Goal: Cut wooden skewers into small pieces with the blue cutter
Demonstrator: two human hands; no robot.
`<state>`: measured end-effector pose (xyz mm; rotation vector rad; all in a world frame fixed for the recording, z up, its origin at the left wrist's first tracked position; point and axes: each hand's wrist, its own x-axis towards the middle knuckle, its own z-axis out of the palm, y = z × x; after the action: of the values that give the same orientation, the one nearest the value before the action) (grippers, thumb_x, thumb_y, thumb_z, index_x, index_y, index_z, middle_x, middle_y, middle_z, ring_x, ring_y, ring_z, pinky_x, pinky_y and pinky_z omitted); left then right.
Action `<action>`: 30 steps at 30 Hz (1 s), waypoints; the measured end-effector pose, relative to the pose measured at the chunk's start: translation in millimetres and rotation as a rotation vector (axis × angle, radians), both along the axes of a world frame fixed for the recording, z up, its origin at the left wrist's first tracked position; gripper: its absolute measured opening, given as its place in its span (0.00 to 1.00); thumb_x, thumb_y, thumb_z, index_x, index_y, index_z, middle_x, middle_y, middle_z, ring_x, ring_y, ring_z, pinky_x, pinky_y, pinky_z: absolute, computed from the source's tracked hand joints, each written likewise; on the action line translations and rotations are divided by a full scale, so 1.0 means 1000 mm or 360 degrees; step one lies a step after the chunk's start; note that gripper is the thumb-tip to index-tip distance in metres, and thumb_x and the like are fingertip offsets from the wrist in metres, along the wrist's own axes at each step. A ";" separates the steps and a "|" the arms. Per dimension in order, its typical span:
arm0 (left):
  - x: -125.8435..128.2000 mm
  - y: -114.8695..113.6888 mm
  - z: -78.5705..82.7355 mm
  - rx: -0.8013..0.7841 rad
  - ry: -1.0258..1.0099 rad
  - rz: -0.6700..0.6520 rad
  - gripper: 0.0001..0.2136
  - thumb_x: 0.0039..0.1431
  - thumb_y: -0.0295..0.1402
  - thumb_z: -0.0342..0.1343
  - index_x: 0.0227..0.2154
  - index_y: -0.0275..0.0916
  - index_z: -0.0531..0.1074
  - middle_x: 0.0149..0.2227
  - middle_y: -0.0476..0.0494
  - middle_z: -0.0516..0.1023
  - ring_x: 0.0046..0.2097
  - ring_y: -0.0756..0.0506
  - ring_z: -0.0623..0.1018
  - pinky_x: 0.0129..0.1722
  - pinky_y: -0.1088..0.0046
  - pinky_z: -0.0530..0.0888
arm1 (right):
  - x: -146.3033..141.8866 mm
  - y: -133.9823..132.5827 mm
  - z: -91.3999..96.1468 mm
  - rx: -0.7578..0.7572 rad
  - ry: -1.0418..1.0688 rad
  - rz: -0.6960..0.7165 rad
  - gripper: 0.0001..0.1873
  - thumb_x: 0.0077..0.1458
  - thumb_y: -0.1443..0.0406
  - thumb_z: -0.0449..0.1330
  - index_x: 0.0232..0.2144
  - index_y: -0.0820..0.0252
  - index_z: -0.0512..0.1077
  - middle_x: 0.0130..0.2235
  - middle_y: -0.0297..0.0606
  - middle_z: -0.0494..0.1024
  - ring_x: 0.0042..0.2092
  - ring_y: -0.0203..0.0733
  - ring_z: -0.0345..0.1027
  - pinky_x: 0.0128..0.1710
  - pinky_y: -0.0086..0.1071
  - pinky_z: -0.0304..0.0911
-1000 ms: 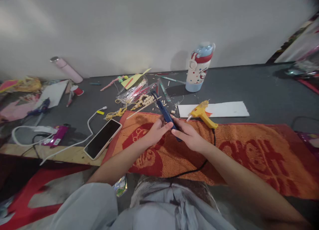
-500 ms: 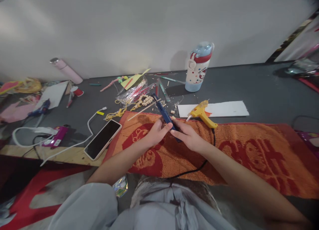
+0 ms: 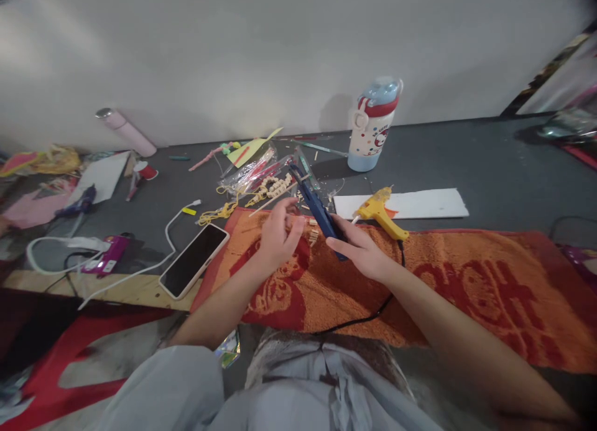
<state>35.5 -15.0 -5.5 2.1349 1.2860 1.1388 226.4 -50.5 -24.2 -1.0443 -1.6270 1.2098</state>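
Note:
My right hand [image 3: 361,247] is wrapped around the lower end of a long dark blue hand tool [image 3: 318,208]; its exact kind is unclear. The tool points up and away to the left. Across its far end lies a thin wooden stick [image 3: 273,202], and I cannot tell whether the tool grips it. My left hand [image 3: 280,235] hovers open just left of the tool, thumb and fingers apart. Short cut wooden pieces [image 3: 314,237] rest below the tool on the orange towel [image 3: 364,300].
A yellow glue gun [image 3: 380,213] lies on a white board [image 3: 431,203] to the right. Behind stands a water bottle [image 3: 374,126]. Left are a phone [image 3: 194,261], a white cable [image 3: 170,235], a purple power strip [image 3: 108,255] and yellow string [image 3: 217,213]. Plastic packets [image 3: 252,173] lie at the back.
My left hand has let go of the blue tool and moved left, its fingers spreading. The tool stays in my right hand. The wooden stick has shifted slightly right.

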 end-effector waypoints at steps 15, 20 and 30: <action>-0.012 0.012 0.003 -0.0089 0.0431 0.0329 0.14 0.62 0.31 0.39 0.36 0.36 0.71 0.37 0.40 0.78 0.37 0.46 0.76 0.36 0.72 0.68 | 0.014 -0.001 0.003 0.0439 -0.0522 -0.0049 0.38 0.53 0.47 0.54 0.57 0.64 0.56 0.54 0.56 0.68 0.54 0.59 0.63 0.53 0.52 0.58; -0.008 0.006 0.010 -0.0225 0.0331 0.0281 0.14 0.63 0.33 0.40 0.33 0.36 0.70 0.31 0.42 0.75 0.32 0.46 0.73 0.32 0.72 0.64 | 0.012 0.000 0.003 0.0478 -0.0581 -0.0107 0.37 0.53 0.46 0.53 0.56 0.64 0.57 0.50 0.55 0.70 0.51 0.60 0.64 0.51 0.53 0.59; -0.013 0.012 0.012 -0.0274 0.0336 0.0235 0.15 0.62 0.37 0.42 0.25 0.37 0.67 0.24 0.47 0.69 0.27 0.49 0.67 0.29 0.74 0.60 | 0.019 0.002 0.003 0.0354 -0.0486 0.0017 0.37 0.53 0.47 0.54 0.58 0.61 0.56 0.54 0.52 0.68 0.54 0.59 0.63 0.54 0.53 0.57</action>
<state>22.9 -2.9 6.3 2.1038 1.5967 0.8384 245.3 -48.1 -20.9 -1.1169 -1.9526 0.8808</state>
